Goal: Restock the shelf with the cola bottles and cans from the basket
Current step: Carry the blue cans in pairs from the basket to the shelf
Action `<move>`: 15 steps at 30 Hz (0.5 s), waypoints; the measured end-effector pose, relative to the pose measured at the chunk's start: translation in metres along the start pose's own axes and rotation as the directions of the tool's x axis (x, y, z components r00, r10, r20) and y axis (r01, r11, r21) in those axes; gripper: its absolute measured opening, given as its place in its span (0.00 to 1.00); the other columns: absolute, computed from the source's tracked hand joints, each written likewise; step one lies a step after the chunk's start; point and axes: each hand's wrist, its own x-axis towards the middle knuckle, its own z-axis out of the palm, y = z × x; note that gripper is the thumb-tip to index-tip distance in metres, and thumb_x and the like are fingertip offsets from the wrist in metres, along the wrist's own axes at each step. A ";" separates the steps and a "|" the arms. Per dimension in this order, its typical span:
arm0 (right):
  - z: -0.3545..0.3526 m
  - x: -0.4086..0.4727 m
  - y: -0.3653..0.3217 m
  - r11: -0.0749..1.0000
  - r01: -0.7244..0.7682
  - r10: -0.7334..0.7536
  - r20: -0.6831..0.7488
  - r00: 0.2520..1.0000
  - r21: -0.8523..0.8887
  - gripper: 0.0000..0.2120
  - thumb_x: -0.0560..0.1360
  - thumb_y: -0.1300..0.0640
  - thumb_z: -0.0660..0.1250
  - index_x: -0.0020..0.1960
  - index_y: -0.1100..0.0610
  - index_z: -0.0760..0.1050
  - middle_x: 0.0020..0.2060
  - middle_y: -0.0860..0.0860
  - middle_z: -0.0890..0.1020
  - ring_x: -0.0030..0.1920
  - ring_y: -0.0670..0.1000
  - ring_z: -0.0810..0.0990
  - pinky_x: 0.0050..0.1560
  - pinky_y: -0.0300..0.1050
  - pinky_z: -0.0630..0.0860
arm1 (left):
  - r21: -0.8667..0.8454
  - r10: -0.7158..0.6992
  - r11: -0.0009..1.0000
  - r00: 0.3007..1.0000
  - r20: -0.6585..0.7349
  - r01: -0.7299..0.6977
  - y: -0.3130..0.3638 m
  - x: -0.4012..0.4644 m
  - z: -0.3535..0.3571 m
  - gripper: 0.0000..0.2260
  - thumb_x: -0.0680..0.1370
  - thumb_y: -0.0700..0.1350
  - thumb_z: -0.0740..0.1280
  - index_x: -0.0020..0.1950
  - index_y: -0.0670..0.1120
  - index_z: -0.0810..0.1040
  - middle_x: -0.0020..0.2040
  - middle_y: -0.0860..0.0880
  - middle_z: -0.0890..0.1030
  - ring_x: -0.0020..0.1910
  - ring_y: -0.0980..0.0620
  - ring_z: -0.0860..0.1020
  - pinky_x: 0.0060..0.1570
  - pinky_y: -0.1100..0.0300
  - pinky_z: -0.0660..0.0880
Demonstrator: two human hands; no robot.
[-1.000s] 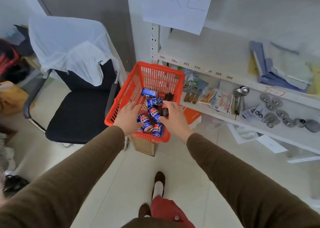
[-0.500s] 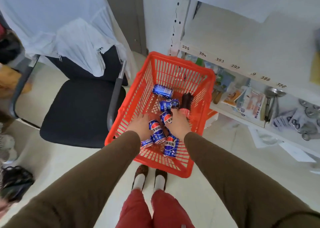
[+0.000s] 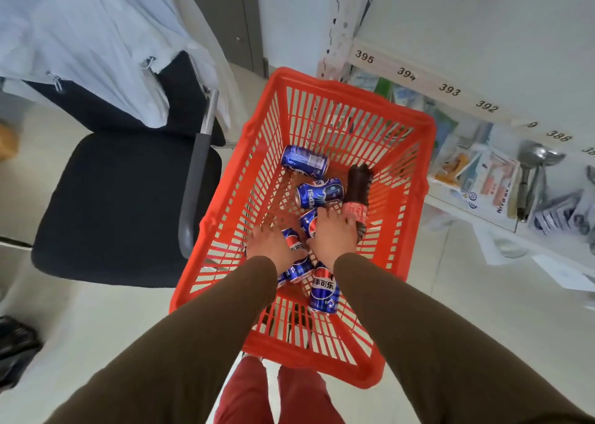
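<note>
Head view: both our hands are down in the red basket point(image 3: 415, 179), which sits beside the shelf point(image 3: 457, 98). Left hand point(image 3: 273, 246) lies over a blue cola can point(image 3: 297, 262); grip unclear. Right hand point(image 3: 335, 237) rests on another can point(image 3: 308, 223), fingertips touching the cola bottle point(image 3: 359, 187); can't tell if it grips. More cans lie loose around them.

You are looking into a red basket point(image 3: 418, 153) of glossy moulded plastic lattice. The blue cans point(image 3: 323, 290) inside are shiny printed metal. The dark cola bottle point(image 3: 359, 185) looks like smooth plastic with a red label. Left, the chair point(image 3: 122, 204) has a matt black cloth seat and a polished metal arm. Right, the shelf point(image 3: 483, 53) is matt painted white.
</note>
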 end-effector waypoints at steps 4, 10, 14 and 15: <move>0.007 0.010 -0.001 0.997 0.010 -0.012 -0.032 0.999 -0.083 0.29 0.73 0.45 0.72 0.68 0.55 0.69 0.58 0.53 0.82 0.63 0.56 0.78 0.76 0.57 0.55 | -0.074 -0.048 0.996 0.999 0.019 0.049 0.000 0.012 0.007 0.48 0.67 0.77 0.65 0.77 0.47 0.65 0.78 0.44 0.67 0.76 0.39 0.64 0.73 0.42 0.64; 0.007 0.016 -0.005 0.997 0.007 -0.005 0.021 1.000 -0.082 0.34 0.72 0.44 0.74 0.70 0.57 0.65 0.53 0.53 0.83 0.59 0.56 0.81 0.80 0.61 0.48 | -0.282 -0.110 0.948 0.985 0.136 0.145 0.001 0.019 0.002 0.52 0.64 0.70 0.75 0.79 0.47 0.59 0.79 0.41 0.60 0.77 0.36 0.60 0.74 0.42 0.64; 0.002 0.016 -0.005 0.999 -0.001 0.001 -0.009 1.000 0.039 0.35 0.70 0.44 0.77 0.69 0.57 0.67 0.60 0.54 0.80 0.66 0.56 0.77 0.81 0.58 0.48 | -0.330 -0.086 0.940 0.996 0.017 0.086 0.001 0.011 -0.001 0.43 0.65 0.64 0.78 0.72 0.45 0.67 0.71 0.43 0.71 0.71 0.40 0.64 0.69 0.46 0.68; 0.000 0.015 -0.004 0.997 -0.007 0.008 -0.013 1.000 0.082 0.36 0.70 0.43 0.77 0.70 0.57 0.68 0.62 0.54 0.79 0.67 0.56 0.76 0.81 0.57 0.48 | -0.315 -0.070 0.947 0.998 -0.011 0.063 0.001 0.009 -0.002 0.42 0.66 0.64 0.78 0.72 0.45 0.68 0.71 0.44 0.72 0.71 0.40 0.65 0.69 0.47 0.68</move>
